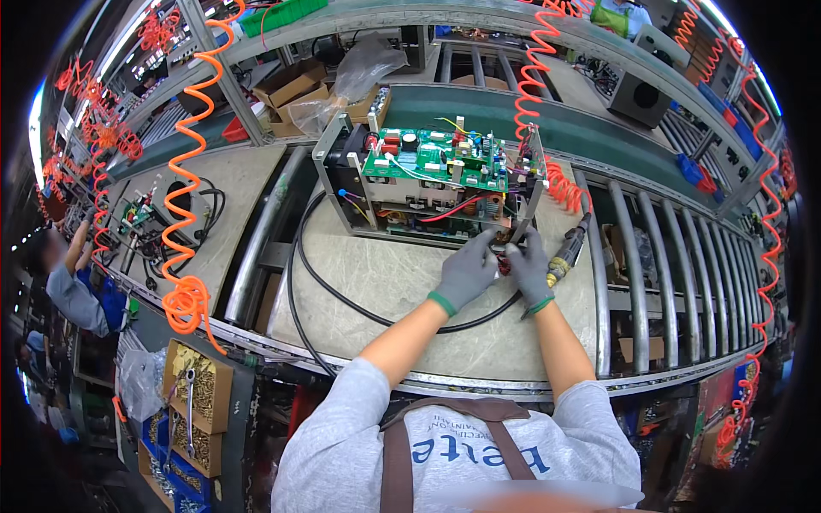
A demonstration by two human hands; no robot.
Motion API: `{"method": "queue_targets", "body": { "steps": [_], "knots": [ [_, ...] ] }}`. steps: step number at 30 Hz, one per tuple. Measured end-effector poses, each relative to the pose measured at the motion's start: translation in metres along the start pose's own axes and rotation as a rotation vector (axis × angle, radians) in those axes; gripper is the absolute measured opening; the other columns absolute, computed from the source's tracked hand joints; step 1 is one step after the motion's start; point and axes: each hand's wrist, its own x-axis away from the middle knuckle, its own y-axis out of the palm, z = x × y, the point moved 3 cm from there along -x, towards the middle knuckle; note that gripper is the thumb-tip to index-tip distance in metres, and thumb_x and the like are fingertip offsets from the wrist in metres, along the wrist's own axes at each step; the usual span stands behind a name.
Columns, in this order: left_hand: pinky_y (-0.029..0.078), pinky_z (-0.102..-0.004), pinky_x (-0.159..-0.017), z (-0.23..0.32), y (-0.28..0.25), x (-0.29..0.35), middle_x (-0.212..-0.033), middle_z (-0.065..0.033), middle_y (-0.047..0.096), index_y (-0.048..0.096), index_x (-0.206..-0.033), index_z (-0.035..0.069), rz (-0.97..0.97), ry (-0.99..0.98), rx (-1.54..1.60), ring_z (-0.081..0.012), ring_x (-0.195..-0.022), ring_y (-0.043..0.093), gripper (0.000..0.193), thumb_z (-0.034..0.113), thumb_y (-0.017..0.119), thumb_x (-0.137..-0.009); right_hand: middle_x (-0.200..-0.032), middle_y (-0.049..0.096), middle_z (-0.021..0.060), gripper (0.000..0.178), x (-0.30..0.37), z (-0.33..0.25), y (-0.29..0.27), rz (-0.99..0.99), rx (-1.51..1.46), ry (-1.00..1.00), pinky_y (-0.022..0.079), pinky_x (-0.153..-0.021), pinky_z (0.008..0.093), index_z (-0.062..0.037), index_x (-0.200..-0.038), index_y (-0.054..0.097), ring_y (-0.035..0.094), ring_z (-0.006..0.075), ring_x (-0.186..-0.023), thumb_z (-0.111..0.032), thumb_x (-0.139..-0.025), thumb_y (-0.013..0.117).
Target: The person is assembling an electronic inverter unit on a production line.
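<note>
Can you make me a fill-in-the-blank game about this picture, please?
1. The circuit board is coloured ____.
2. The coiled hoses are coloured ____.
3. The cable curving across the worktop is coloured ____.
4. The hand tool lies nearest the person's ____ grip.

Missing words: green; orange; black; right.

An electronics assembly line on a factory floor: metal roller conveyors flank the workstations, orange coiled hoses hang among steel frames, cardboard boxes hold heaps of small brass-coloured hardware, an open chassis bares its green circuit board, and a co-worker occupies a neighbouring station.
</note>
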Motion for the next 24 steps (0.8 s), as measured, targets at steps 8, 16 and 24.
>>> {"method": "queue_targets", "body": {
  "steps": [8, 16, 24],
  "knots": [
    [0.05, -0.0451, -0.083, 0.001, 0.019, -0.03, -0.104, -0.0156, 0.066, 0.054, -0.118, 0.004, -0.293, 0.006, -0.376, -0.0334, -0.097, 0.064, 0.046, 0.033, 0.053, -0.083, -0.1, 0.065, 0.0155, 0.063, 0.014, 0.0, -0.002, -0.033, 0.069, 0.161, 0.052, -0.078, 0.035, -0.0056, -0.141, 0.033, 0.066, 0.0243, -0.085, -0.009, -0.085, 0.062],
    [0.052, -0.0437, -0.075, -0.009, 0.018, -0.022, -0.099, -0.0093, 0.067, 0.055, -0.119, 0.011, -0.151, -0.059, -0.329, -0.0314, -0.089, 0.065, 0.042, 0.03, 0.057, -0.082, -0.126, 0.053, 0.0126, 0.071, 0.014, 0.009, -0.006, -0.092, 0.06, 0.099, 0.051, -0.063, 0.0241, -0.0024, -0.143, 0.031, 0.058, 0.0094, -0.071, -0.004, -0.081, 0.066],
    [0.052, -0.0435, -0.071, -0.011, 0.013, -0.023, -0.084, -0.0084, 0.068, 0.056, -0.122, 0.016, -0.026, -0.05, -0.293, -0.0306, -0.082, 0.067, 0.045, 0.035, 0.055, -0.082, -0.124, 0.052, 0.0098, 0.066, 0.019, 0.009, -0.001, -0.078, -0.03, 0.15, 0.049, -0.061, 0.0216, -0.0028, -0.14, 0.036, 0.055, 0.006, -0.068, 0.001, -0.081, 0.065]
  ]
}}
